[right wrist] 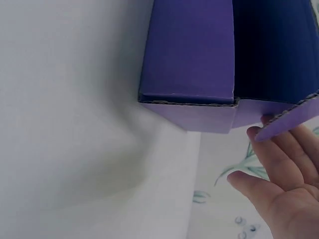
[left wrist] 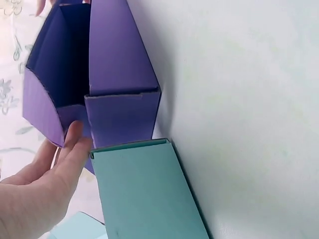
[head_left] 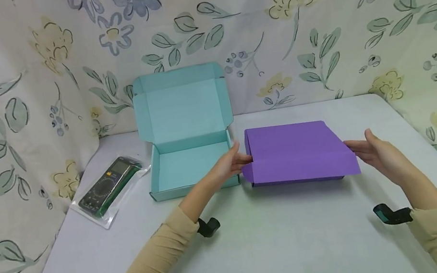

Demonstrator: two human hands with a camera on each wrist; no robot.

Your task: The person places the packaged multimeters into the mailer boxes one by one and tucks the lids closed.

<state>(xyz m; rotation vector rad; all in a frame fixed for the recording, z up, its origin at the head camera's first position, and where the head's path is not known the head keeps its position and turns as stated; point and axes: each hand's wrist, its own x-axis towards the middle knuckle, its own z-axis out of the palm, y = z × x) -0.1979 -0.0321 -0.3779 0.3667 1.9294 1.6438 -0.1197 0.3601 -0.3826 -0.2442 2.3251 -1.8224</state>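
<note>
A purple cardboard box (head_left: 294, 142) stands on the table at centre right, its lid partly lowered and a dark gap showing under the lid in both wrist views. My left hand (head_left: 225, 165) is at the box's left side; in the left wrist view its fingertips touch the lid's side flap (left wrist: 44, 107). On the opposite side my right hand (head_left: 380, 159) has its fingers extended. Those fingertips (right wrist: 254, 133) touch the other side flap (right wrist: 289, 119) in the right wrist view, with the thumb held apart.
Left of the purple box a teal cardboard box (head_left: 195, 190) stands with its lid raised upright. Farther left lies a multimeter (head_left: 111, 187) in a clear plastic bag. A floral curtain (head_left: 253, 33) hangs behind the white table (head_left: 272, 244).
</note>
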